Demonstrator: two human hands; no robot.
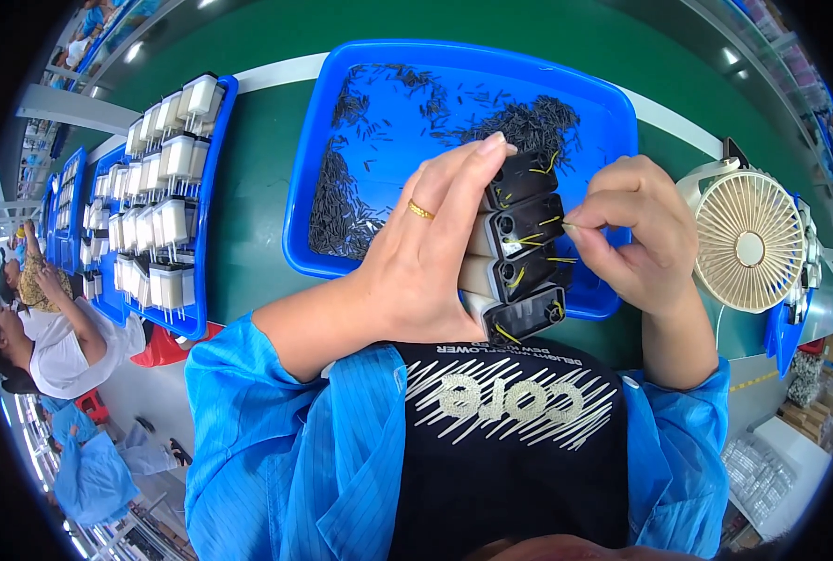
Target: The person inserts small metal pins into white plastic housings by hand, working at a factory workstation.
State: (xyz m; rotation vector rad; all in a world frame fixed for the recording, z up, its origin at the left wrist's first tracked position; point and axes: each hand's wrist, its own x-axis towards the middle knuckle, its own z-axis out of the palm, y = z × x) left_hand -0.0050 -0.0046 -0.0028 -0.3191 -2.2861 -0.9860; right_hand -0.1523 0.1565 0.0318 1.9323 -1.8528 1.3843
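My left hand [426,238] grips a row of several white housings with black ends [519,229], held side by side in front of my chest. Short yellow wires [527,240] stick out of the black ends. My right hand [643,224] is just to the right of the row, thumb and forefinger pinched on what looks like the tip of a yellow wire [569,224]. Behind both hands lies a blue tray [412,154] with many small black sleeve-like pieces [337,206] in loose heaps. The housings and my left hand cover part of it.
At the left stands a blue tray [230,107] with rows of white housings [167,222] on pins. A cream round fan [751,248] stands close to my right hand. The green table [262,201] lies beneath. Other people [71,346] sit farther left.
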